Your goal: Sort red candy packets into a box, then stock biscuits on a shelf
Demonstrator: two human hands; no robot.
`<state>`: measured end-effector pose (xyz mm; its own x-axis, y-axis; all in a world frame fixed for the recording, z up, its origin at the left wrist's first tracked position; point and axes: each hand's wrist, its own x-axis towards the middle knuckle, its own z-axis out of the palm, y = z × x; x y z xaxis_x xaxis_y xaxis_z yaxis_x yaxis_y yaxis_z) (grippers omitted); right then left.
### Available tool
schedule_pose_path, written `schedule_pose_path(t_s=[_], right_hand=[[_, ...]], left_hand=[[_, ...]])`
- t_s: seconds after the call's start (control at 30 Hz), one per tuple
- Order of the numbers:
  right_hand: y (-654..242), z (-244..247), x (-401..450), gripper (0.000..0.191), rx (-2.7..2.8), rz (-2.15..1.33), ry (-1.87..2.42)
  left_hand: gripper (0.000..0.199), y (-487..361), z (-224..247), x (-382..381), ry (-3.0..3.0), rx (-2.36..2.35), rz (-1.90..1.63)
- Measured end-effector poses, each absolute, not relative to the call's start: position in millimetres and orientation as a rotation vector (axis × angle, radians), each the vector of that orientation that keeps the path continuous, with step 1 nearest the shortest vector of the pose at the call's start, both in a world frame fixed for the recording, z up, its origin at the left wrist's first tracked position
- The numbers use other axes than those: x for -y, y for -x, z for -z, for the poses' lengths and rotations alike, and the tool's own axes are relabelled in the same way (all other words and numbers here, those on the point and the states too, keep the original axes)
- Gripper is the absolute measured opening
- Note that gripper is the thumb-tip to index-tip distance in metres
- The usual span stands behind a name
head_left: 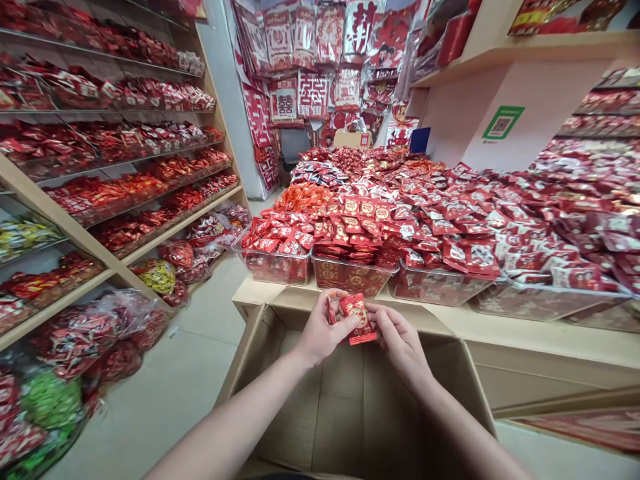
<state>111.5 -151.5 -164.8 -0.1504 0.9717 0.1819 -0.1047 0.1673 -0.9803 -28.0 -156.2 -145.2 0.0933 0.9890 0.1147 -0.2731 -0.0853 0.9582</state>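
Observation:
My left hand is closed on a small red candy packet with gold print, its thumb pressed across the front. Another bit of red wrapper shows between the fingers of that hand, mostly hidden. At the packet's right edge, my right hand has its thumb and fingertips pinched together, apparently gripping that edge. Both hands are above a cardboard box, whose brown inner floor and walls show below. Just beyond the hands stands a clear plastic bin heaped with similar red and gold packets.
More clear bins of red packets line the display table. Shelves of packaged sweets run along the left, with filled plastic bags on the floor. Red decorations hang at the back. A pillar carries a green-framed code sign.

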Motion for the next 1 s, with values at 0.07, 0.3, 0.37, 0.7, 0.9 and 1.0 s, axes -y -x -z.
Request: schedule_pose_path(t_s=[0.07, 0.3, 0.37, 0.7, 0.9, 1.0], right_hand=[[-109.5, 162.5, 151.5, 0.023, 1.247, -1.425, 0.914], [-108.9, 160.8, 150.2, 0.02, 1.139, -1.587, 0.868], [-107.6, 161.9, 151.0, 0.021, 1.14, -1.558, 0.882], [-110.5, 164.6, 147.0, 0.024, 1.644, -1.21, 0.854], [-111.2, 167.6, 146.0, 0.027, 1.371, -1.338, 0.898], [-107.7, 170.1, 144.3, 0.029, 1.081, -1.433, 0.856]], left_hand=[[0.038, 27.4, 146.7, 155.9, -1.184, -0.896, -1.3], [0.022, 26.5, 145.3, 157.5, -1.172, -1.034, -1.264], [0.023, 27.8, 144.4, 157.5, -1.202, -1.068, -1.259], [0.027, 37.3, 137.4, 155.3, -1.198, -1.072, -1.299], [0.023, 36.6, 138.4, 154.9, -1.082, -1.138, -1.366], [0.021, 34.4, 140.1, 157.0, -1.048, -1.101, -1.365]])
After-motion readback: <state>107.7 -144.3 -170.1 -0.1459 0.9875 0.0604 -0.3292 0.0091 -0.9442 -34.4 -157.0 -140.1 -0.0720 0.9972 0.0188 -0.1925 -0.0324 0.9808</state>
